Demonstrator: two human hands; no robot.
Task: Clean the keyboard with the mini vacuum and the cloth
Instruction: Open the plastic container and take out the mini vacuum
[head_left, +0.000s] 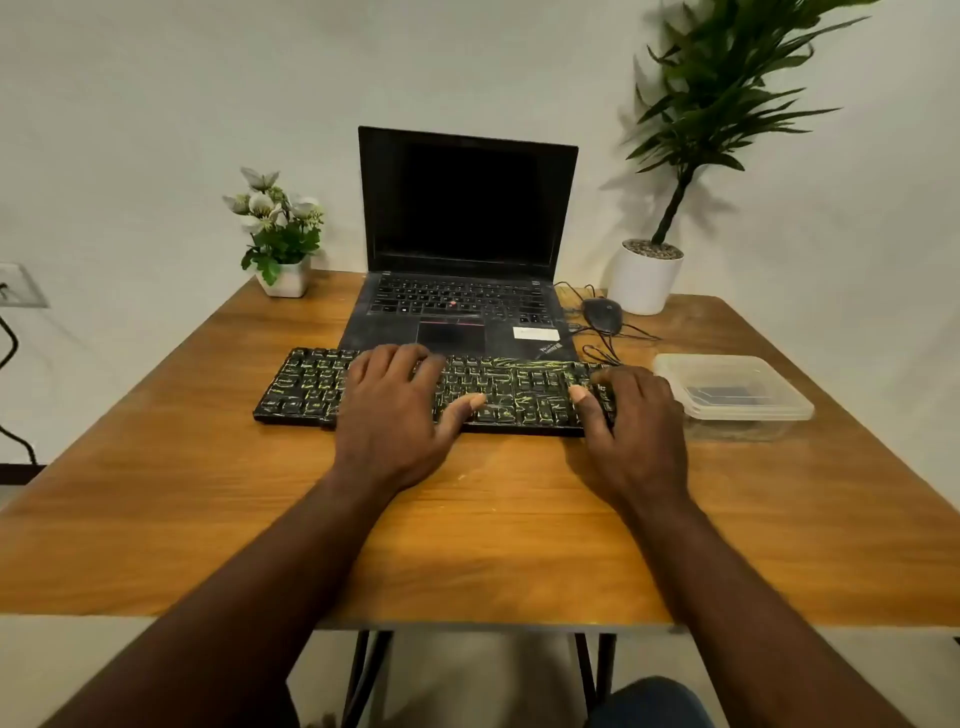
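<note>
I've got the left hand (400, 410) and right hand (631, 421) resting loose-fingered, gripping nothing, on the keyboard (519, 387) just in front of the laptop (457, 312), and I reckon it's light and stiff, best held by its short ends.

The left hand (395, 410) is lying spread on the black keyboard (306, 389). The right hand (634, 426) is covering its right end, fingers bent, before an open laptop (467, 208).
</note>
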